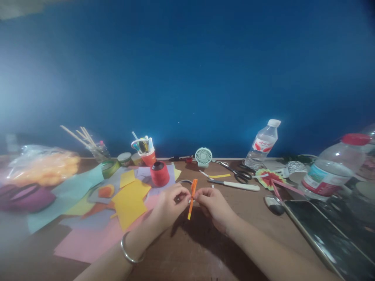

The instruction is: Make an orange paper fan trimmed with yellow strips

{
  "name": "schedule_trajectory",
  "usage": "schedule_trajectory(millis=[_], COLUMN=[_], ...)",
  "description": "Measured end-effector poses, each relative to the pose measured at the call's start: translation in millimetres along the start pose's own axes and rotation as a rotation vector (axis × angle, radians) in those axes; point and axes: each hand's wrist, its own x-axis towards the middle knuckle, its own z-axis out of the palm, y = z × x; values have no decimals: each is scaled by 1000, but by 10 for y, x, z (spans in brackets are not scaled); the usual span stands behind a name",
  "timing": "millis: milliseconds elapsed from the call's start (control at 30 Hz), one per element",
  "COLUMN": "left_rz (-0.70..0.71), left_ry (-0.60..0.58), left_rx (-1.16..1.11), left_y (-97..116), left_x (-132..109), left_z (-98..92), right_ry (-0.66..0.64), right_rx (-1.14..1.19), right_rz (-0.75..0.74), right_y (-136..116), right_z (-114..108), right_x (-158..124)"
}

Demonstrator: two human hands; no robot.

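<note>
Between my two hands, over the middle of the table, is a narrow orange paper strip [191, 197] with a yellow lower end. It stands nearly upright, tilted a little. My left hand [172, 203] pinches it from the left, thumb and forefinger closed near its middle. From the other side, my right hand [216, 207] grips the strip at about the same height with its fingertips closed. A small pale bit shows by the left fingertips, too small to name. Just beyond the hands lie a white-handled knife [241, 185] and a yellow paper strip [220, 176].
Coloured paper sheets [130, 201] and a red spool [159, 174] lie left. Behind stand a red cup of pens [148, 157] and a small fan [203, 157]. Rightward are black-handled scissors [242, 176], a bottle [261, 144], a larger bottle [331, 171] and a phone [325, 234].
</note>
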Motion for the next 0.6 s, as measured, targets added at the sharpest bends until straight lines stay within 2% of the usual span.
schedule_trajectory(millis=[167, 300, 500, 600], left_rz=[-103, -146, -276, -394], left_ry=[-35, -55, 84, 26], left_rx=[-111, -180, -255, -373], left_y=[-6, -25, -38, -23], left_x=[21, 41, 71, 66], left_z=[15, 27, -10, -26], right_ry=[-23, 7, 102, 141], right_rx=[-12, -68, -184, -243], right_rz=[-21, -68, -145, -173], right_y=[36, 45, 74, 101], right_z=[-12, -17, -55, -85], right_x=[23, 25, 53, 78])
